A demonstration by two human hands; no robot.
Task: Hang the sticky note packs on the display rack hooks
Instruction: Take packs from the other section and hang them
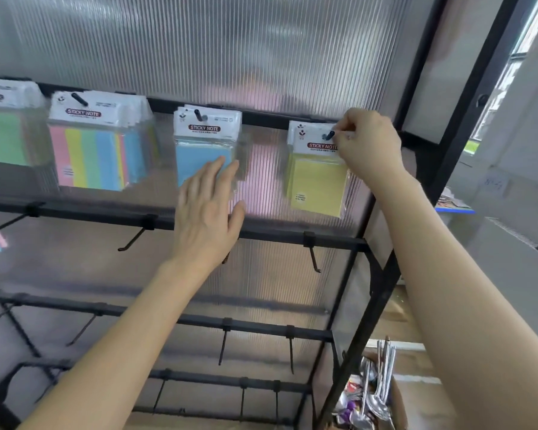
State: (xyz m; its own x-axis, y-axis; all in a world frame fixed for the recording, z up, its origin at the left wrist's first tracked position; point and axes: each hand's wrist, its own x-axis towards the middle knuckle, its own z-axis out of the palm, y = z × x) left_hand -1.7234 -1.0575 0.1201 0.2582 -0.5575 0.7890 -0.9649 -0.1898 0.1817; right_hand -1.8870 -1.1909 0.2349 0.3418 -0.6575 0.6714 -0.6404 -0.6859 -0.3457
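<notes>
Right grip [365, 144] pinches the yellow pack [317, 184] by its header, at the hook [330, 135]. Left grip [208, 206], fingers straight, overlaps the blue pack [199, 156].

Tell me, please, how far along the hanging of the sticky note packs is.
Done: green packs, striped packs and blue packs hang along the top rail. In hand: the right hand pinches the yellow pack by its header at its hook; the left hand is open in front of the blue packs. Left: the lower hooks are mostly bare; remaining packs are out of view.
</notes>
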